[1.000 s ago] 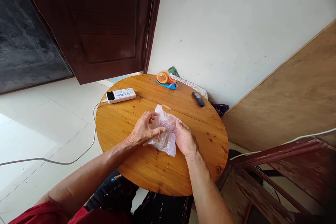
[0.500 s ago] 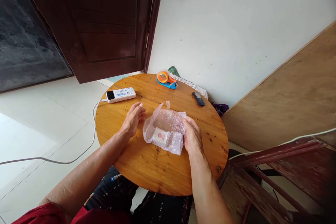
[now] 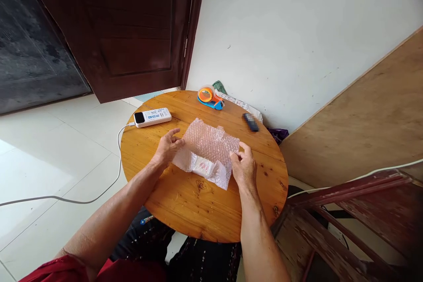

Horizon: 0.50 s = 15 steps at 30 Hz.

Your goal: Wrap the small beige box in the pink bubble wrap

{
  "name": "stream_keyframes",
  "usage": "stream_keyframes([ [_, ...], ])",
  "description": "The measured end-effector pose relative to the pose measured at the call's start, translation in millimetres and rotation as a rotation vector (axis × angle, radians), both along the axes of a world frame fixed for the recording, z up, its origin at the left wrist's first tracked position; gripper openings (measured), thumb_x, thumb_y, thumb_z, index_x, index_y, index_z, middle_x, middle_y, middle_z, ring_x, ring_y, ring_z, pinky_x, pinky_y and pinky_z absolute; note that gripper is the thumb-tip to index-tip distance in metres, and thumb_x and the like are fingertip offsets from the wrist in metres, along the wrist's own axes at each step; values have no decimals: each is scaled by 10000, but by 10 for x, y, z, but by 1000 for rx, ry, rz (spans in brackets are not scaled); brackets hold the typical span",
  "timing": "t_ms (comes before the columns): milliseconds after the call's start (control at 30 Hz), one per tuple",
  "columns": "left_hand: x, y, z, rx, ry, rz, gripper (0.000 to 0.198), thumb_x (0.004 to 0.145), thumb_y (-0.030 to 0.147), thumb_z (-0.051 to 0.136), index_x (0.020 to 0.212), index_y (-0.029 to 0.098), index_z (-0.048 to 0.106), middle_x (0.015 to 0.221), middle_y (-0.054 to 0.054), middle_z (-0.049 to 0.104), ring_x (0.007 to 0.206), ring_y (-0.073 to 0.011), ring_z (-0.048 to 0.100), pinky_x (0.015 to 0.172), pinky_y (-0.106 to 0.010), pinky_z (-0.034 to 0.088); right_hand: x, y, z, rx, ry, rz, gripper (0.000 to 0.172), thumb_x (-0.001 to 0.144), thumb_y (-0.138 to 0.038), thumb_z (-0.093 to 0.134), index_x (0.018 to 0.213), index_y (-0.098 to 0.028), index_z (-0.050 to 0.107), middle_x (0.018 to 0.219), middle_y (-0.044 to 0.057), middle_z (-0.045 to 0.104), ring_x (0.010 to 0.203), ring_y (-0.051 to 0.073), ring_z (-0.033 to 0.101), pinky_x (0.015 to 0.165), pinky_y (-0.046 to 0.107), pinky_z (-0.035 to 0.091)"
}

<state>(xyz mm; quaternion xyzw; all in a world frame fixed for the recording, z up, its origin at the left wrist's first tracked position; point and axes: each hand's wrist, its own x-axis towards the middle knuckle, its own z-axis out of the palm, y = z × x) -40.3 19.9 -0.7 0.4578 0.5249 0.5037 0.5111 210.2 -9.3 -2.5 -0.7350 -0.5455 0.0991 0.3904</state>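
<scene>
A sheet of clear bubble wrap (image 3: 211, 141) lies spread on the round wooden table (image 3: 185, 205). Along its near edge sits a small flat white packet (image 3: 202, 166) with a red mark, partly covered by folds of the wrap. My left hand (image 3: 167, 147) grips the sheet's left edge between thumb and fingers, with the index finger stretched out. At the right edge, my right hand (image 3: 243, 165) pinches the wrap between thumb and fingers.
An orange and blue tape dispenser (image 3: 211, 98) stands at the table's far side. A white device (image 3: 153, 117) with a cable (image 3: 119, 158) lies at the left, and a dark blurred object (image 3: 250, 122) at the right. Beyond are a door (image 3: 132, 31) and a wall (image 3: 280, 31).
My left hand has come up to the bubble wrap and taken its left edge. The raised left flap has opened out, and the sheet lies wider and flatter.
</scene>
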Motion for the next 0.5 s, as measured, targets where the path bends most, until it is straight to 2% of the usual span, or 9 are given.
stream_keyframes([
  [67, -11, 14, -6, 71, 51, 82, 712, 715, 355, 655, 1363, 117, 482, 963, -68, 659, 786, -164, 596, 687, -277, 464, 9, 12, -7, 64, 24, -24, 572, 751, -389, 548, 1274, -159, 570, 1013, 100, 725, 759, 227, 639, 759, 380, 484],
  [133, -15, -3, 8, 205, 171, 139, 628, 737, 397, 649, 1302, 141, 549, 1105, -112, 649, 949, -220, 609, 781, -335, 495, -10, 11, 3, 173, 88, -13, 538, 751, -396, 568, 1235, -163, 589, 1103, 121, 697, 788, 217, 635, 773, 385, 502],
  [200, -12, -45, 45, 377, 315, 132, 503, 779, 416, 620, 1217, 168, 619, 1189, -125, 636, 1095, -264, 580, 899, -397, 485, -58, -8, 37, 252, 232, 94, 492, 784, -440, 589, 1199, -175, 608, 1113, 120, 695, 857, 217, 643, 801, 379, 514],
  [267, -5, -96, 103, 531, 458, 36, 424, 815, 421, 605, 1170, 194, 657, 1275, -120, 618, 1221, -285, 519, 1034, -443, 416, -114, -49, 104, 217, 416, 277, 468, 820, -510, 605, 1166, -196, 632, 1065, 101, 717, 920, 224, 655, 841, 375, 516],
  [333, 1, -144, 177, 603, 546, -136, 429, 837, 438, 609, 1191, 200, 661, 1351, -117, 593, 1324, -297, 440, 1128, -461, 324, -157, -112, 209, 108, 528, 450, 464, 849, -580, 589, 1125, -215, 666, 991, 75, 739, 939, 227, 665, 885, 376, 505],
  [400, -2, -184, 265, 575, 545, -303, 463, 856, 468, 602, 1230, 200, 648, 1342, -118, 614, 1364, -305, 408, 1153, -464, 288, -176, -198, 348, 3, 522, 582, 463, 882, -613, 544, 1070, -221, 705, 925, 51, 748, 930, 225, 667, 913, 375, 490],
  [500, -36, -240, 409, 466, 415, -420, 430, 869, 516, 592, 1155, 209, 687, 1144, -101, 715, 1226, -310, 536, 1112, -455, 332, -181, -360, 550, -184, 433, 806, 434, 922, -567, 515, 1031, -213, 740, 849, 29, 749, 853, 204, 669, 872, 352, 497],
])
